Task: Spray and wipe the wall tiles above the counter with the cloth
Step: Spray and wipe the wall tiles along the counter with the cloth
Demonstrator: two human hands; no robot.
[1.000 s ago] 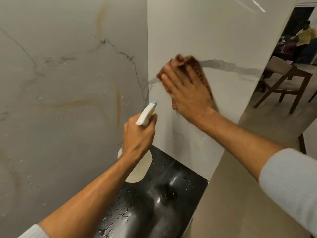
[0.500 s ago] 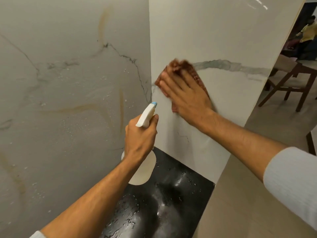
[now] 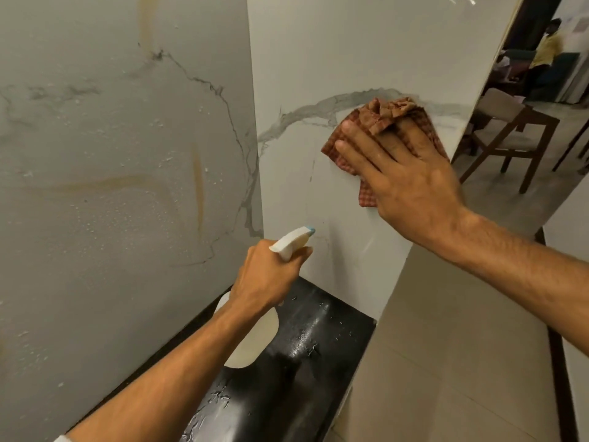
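A reddish checked cloth [image 3: 382, 114] lies bunched against the white marble-look wall tile [image 3: 334, 52] on the right side of the corner. My right hand [image 3: 404, 180] presses it flat to the tile with straight fingers, close to the tile's right edge. My left hand [image 3: 267, 279] grips the neck of a white spray bottle [image 3: 251, 342]; its blue-tipped nozzle [image 3: 310, 231] points at the same tile, lower down. The left wall tile [image 3: 111, 186] carries fine spray droplets and brownish streaks.
A glossy black counter [image 3: 318, 346], wet with droplets, runs below both walls. Right of the tiled end wall are a beige floor, wooden chairs [image 3: 510, 135] and a seated person [image 3: 548, 49] in the far room.
My right hand has slid the cloth to the right along the grey vein, away from the corner toward the tile's outer edge. The left hand with the bottle has barely moved.
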